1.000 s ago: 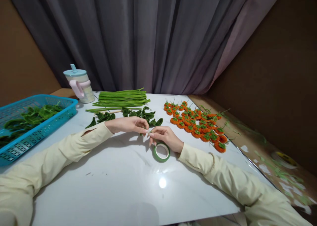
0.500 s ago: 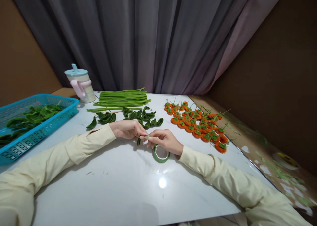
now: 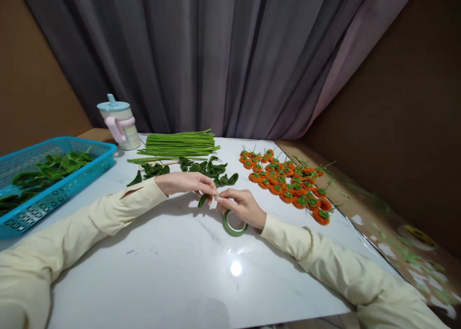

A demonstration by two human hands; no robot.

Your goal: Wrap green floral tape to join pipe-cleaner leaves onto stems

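Note:
My left hand and my right hand meet over the middle of the white table. Their fingertips pinch a small green pipe-cleaner leaf between them, and the leaf hangs down to the left of the pinch. A roll of green tape lies on the table right under my right hand. Just behind my hands lies a scatter of loose green leaves.
A bundle of straight green stems lies at the back. Several orange pipe-cleaner flowers cover the right side. A blue basket of green leaves stands at the left, with a lidded cup behind it. The table's right edge borders a brown floor.
My hands have stayed together at the same spot. The green leaf now shows more plainly, hanging below my fingertips. The view has shifted slightly.

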